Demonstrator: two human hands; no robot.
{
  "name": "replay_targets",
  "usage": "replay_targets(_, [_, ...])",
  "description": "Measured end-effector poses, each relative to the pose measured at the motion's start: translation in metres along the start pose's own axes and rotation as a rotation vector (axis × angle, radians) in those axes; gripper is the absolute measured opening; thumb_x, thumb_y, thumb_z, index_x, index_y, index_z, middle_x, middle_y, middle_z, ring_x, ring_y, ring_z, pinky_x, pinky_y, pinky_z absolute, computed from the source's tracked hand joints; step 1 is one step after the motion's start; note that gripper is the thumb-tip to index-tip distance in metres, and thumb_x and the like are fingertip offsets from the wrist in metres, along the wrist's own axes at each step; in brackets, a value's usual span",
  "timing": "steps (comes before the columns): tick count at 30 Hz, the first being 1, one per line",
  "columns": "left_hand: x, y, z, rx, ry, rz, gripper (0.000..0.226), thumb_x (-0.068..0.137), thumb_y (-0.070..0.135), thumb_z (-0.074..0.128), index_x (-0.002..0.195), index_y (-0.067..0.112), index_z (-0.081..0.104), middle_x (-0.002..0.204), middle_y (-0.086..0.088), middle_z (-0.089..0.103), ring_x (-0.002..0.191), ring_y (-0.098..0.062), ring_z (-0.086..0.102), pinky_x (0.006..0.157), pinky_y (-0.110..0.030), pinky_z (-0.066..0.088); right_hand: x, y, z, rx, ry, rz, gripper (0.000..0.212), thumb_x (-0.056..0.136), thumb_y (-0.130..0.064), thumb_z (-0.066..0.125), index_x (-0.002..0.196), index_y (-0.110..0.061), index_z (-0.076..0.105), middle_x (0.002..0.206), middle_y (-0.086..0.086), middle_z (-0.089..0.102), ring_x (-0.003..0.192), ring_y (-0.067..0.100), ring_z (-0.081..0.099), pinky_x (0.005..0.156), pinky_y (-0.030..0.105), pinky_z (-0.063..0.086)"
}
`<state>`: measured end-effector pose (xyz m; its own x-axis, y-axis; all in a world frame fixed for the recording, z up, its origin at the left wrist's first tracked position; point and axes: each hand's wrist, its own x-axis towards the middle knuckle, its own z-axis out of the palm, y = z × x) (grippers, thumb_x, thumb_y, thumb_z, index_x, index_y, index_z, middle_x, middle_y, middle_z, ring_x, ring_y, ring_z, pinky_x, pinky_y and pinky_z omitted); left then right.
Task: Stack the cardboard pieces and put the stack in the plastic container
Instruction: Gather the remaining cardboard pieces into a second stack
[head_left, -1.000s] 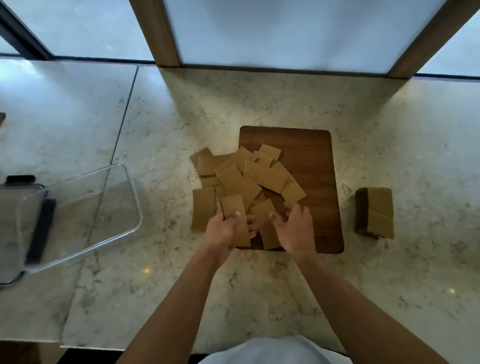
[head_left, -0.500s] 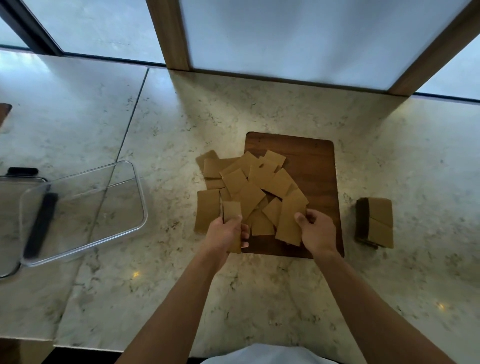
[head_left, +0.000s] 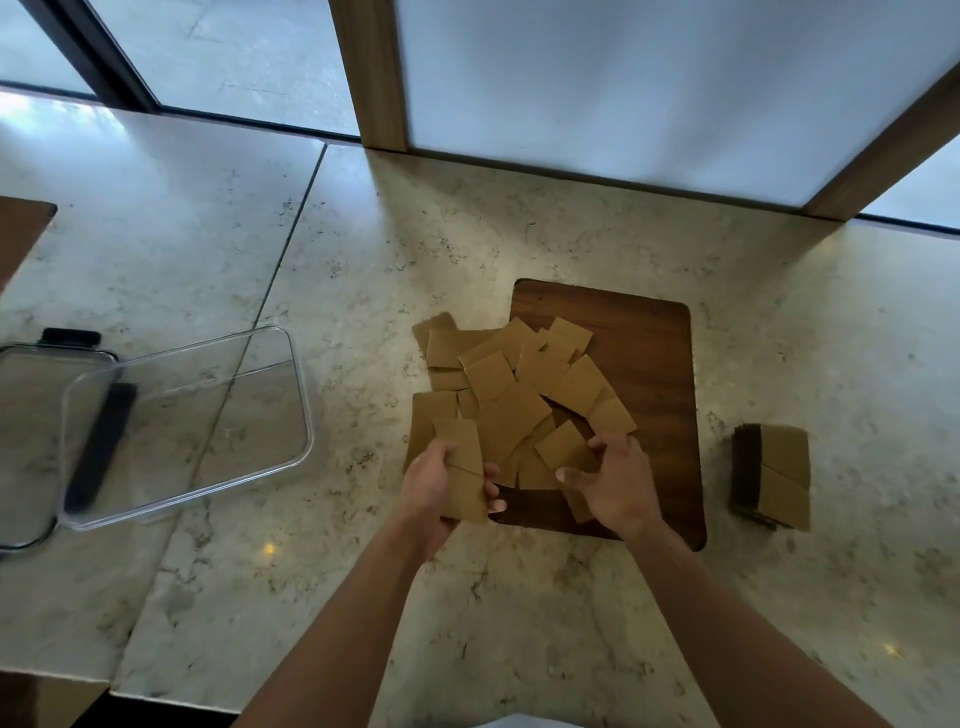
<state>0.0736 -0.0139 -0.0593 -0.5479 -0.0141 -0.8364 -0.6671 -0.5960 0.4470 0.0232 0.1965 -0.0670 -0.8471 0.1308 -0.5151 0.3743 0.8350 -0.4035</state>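
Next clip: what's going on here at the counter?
A person is gathering loose brown cardboard pieces scattered over a dark wooden cutting board on a marble counter. The left hand grips a few collected pieces, while the right hand, fingers spread, reaches for another. A finished stack of cardboard sits to the right of the board. The clear plastic container to the left holds no cardboard yet.

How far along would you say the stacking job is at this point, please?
Early to middle. Done: one neat stack sits right of the wooden board. In hand: the left hand holds a few collected pieces; the right hand reaches into the loose pile. Left: most pieces lie scattered, and the plastic container holds no cardboard.
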Motion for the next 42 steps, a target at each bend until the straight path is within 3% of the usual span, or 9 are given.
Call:
replay_targets(7, [0.003,0.007,0.005,0.237,0.036,0.203,0.028,0.105,0.037,0.058,0.111,0.011,0.062,0.088,-0.019,0.069,0.063,-0.026,0.062,0.054,-0.04,0.054,-0.005,-0.013,-0.006,0.518,-0.012,0.051,0.034,0.09,-0.021,0.075,0.121,-0.015,0.064,0.096,-0.006,0.062,0.09,0.008,0.06,0.078,0.025,0.051])
replay_targets(15, [0.003,0.007,0.013,0.39,-0.01,0.204,0.036,0.095,0.043,0.071,0.103,0.008,0.07,0.085,-0.012,0.075,0.062,-0.021,0.068,0.057,-0.037,0.059,-0.026,-0.025,0.016,0.854,0.073,0.12,0.035,0.092,-0.005,0.07,0.125,-0.013,0.064,0.113,-0.001,0.068,0.109,0.017,0.065,0.08,0.026,0.054])
replay_targets(18, [0.002,0.01,0.015,0.405,-0.046,0.149,0.027,0.097,0.039,0.071,0.106,0.014,0.072,0.098,-0.007,0.08,0.083,-0.023,0.078,0.071,-0.038,0.066,-0.033,-0.041,0.033,0.947,-0.105,0.147,0.024,0.09,-0.008,0.074,0.112,-0.015,0.066,0.11,0.003,0.072,0.098,0.017,0.071,0.076,0.028,0.059])
replay_targets(23, [0.003,0.018,-0.006,0.232,-0.045,0.07,0.017,0.107,0.015,0.053,0.113,0.005,0.067,0.095,-0.019,0.081,0.083,-0.034,0.078,0.073,-0.047,0.067,-0.011,-0.065,0.044,0.347,0.125,0.067,0.038,0.096,-0.046,0.062,0.108,-0.011,0.067,0.105,0.006,0.07,0.084,0.016,0.065,0.06,0.025,0.041])
replay_targets(27, [0.007,0.027,-0.022,0.16,0.085,0.12,0.02,0.104,0.022,0.06,0.114,0.005,0.067,0.088,-0.021,0.073,0.067,-0.032,0.067,0.062,-0.043,0.059,0.002,-0.094,0.058,-0.091,0.125,0.032,0.079,0.076,-0.076,0.064,0.117,-0.01,0.054,0.118,0.009,0.055,0.113,0.027,0.054,0.087,0.035,0.049])
replay_targets(31, [0.013,0.038,-0.023,0.195,0.12,0.25,0.025,0.103,0.032,0.062,0.104,0.008,0.068,0.074,-0.013,0.067,0.063,-0.028,0.06,0.061,-0.042,0.052,0.001,-0.097,0.062,0.025,0.2,0.062,0.063,0.083,-0.052,0.075,0.121,-0.007,0.051,0.125,0.011,0.055,0.12,0.03,0.053,0.1,0.041,0.048])
replay_targets(35, [0.018,0.052,-0.012,0.342,0.139,0.305,0.046,0.103,0.05,0.056,0.087,0.007,0.064,0.065,-0.01,0.065,0.054,-0.024,0.059,0.058,-0.038,0.053,0.003,-0.07,0.036,0.259,0.219,0.018,0.016,0.098,-0.019,0.062,0.113,-0.014,0.06,0.116,0.005,0.068,0.109,0.024,0.066,0.087,0.036,0.055])
replay_targets(40, [0.022,0.07,-0.015,0.528,-0.077,0.249,0.104,0.068,0.097,0.046,0.096,-0.001,0.067,0.072,-0.017,0.069,0.053,-0.023,0.061,0.06,-0.036,0.054,0.019,-0.057,-0.015,0.202,-0.21,-0.215,0.042,0.103,-0.025,0.055,0.143,-0.012,0.052,0.109,-0.001,0.069,0.091,0.007,0.069,0.08,0.024,0.054])
replay_targets(42, [0.022,0.074,-0.021,0.721,-0.158,0.212,0.091,0.078,0.089,0.05,0.097,0.002,0.067,0.071,-0.01,0.069,0.052,-0.019,0.06,0.058,-0.032,0.052,0.028,-0.063,-0.027,0.106,-0.318,-0.311,0.046,0.104,-0.026,0.053,0.148,-0.015,0.047,0.093,-0.003,0.067,0.079,0.006,0.065,0.074,0.028,0.052])
